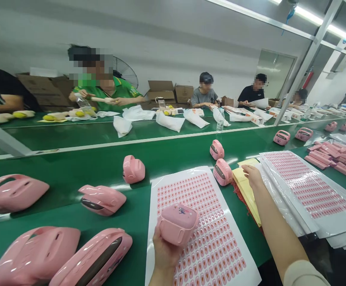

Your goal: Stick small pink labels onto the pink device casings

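Note:
My left hand [165, 254] is wrapped round a pink rounded device [179, 225] with a small dark picture on its top. It holds the device above a white sheet [161, 246] covered with rows of small pink oval stickers. My right hand [252, 174] reaches forward over yellow paper [247, 190], between the sticker sheet and a stack of plastic-covered sheets. Its fingers are bent and close together; whether anything is between them is too small to tell.
Several pink devices [103, 200] stand on the green bench at left and farther back. Another sticker sheet [307, 182] and pink bars [334, 157] lie at right. Beyond a rail, people sit by white bags [170, 121] and a bottle [220, 120]. A slanted metal post rises at right.

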The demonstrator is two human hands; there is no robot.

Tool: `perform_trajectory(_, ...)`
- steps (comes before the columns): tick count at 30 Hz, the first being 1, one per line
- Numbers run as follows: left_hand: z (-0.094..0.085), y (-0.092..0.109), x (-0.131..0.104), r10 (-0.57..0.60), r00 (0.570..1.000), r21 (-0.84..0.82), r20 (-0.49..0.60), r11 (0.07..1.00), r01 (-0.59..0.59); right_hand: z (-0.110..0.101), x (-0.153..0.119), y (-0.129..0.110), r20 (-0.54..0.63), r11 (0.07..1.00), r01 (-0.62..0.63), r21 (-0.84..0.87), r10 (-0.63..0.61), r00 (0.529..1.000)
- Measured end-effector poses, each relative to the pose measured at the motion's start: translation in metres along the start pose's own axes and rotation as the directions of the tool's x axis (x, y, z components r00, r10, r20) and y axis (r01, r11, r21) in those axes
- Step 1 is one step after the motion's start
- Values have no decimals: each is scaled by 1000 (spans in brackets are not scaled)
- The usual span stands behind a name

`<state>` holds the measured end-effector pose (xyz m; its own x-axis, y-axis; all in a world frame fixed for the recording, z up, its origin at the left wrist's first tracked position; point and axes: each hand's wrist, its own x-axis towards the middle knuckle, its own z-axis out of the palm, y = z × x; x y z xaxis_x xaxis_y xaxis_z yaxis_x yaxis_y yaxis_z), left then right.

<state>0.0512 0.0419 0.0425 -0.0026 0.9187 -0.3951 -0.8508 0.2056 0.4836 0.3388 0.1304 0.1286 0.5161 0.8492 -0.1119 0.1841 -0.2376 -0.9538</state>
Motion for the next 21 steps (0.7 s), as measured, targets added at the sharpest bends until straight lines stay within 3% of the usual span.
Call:
perform_trajectory(2, 10, -3, -5, 49, 999, 79, -18, 996, -47, 4, -34, -6, 73, 995, 55, 80, -61, 995)
perform_trajectory(4, 21, -7, -10, 139, 990, 180, -23, 975, -133, 13, -74, -9, 219, 983, 101, 156, -134, 966)
perform_trajectory(6, 30, -10, -16, 224, 974, 276, -10, 937, -213, 25, -109, -12, 471, 960, 136, 243, -240, 849)
perform_trajectory(8, 38, -12, -22, 254, 967, 348, 12, 906, -243, 37, -133, -14, 616, 963, 141, 228, -255, 745)
perform_trajectory(9, 41, -13, -25, 250, 968, 372, 19, 897, -239, 42, -140, -15, 646, 971, 144, 191, -235, 726)
perform_trajectory(13, 47, -13, -35, 220, 975, 414, 25, 885, -211, 51, -145, -14, 653, 985, 147, 95, -173, 738)
perform_trajectory(21, 50, -12, -40, 219, 976, 409, 8, 890, -203, 46, -146, -14, 662, 976, 211, 63, -199, 723)
